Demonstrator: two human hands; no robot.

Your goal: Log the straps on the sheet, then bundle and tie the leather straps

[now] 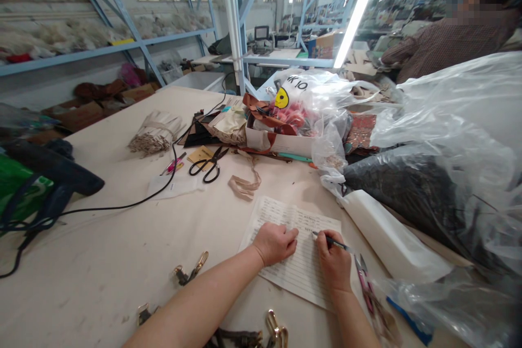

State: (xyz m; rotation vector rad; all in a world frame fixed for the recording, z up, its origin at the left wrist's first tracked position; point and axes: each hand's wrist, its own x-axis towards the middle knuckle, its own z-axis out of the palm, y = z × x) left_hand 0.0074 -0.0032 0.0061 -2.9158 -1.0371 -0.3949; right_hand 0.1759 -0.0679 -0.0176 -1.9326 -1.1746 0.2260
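Note:
A lined sheet of paper [291, 277] with handwriting across its upper part lies on the table. My left hand [275, 244] rests on the sheet, fingers loosely bent and slightly apart, with nothing in its grasp. In my right hand [334, 263] is a dark pen [332, 240], pinched between thumb and fingers, its tip at the written lines. Thread snips [364, 280] with pink handles lie just right of that hand. Metal snap hooks on dark straps, one a gold clasp [277, 329], lie around my left forearm.
Black-handled scissors [205, 166], a beige strip [244, 187] and a bundle of pale strips [155, 133] lie farther back. A filled white box [281, 143] stands behind the paper. Plastic-wrapped dark material [408, 179] borders the right. A black cable [122, 208] crosses the left. A co-worker [457, 43] is at upper right.

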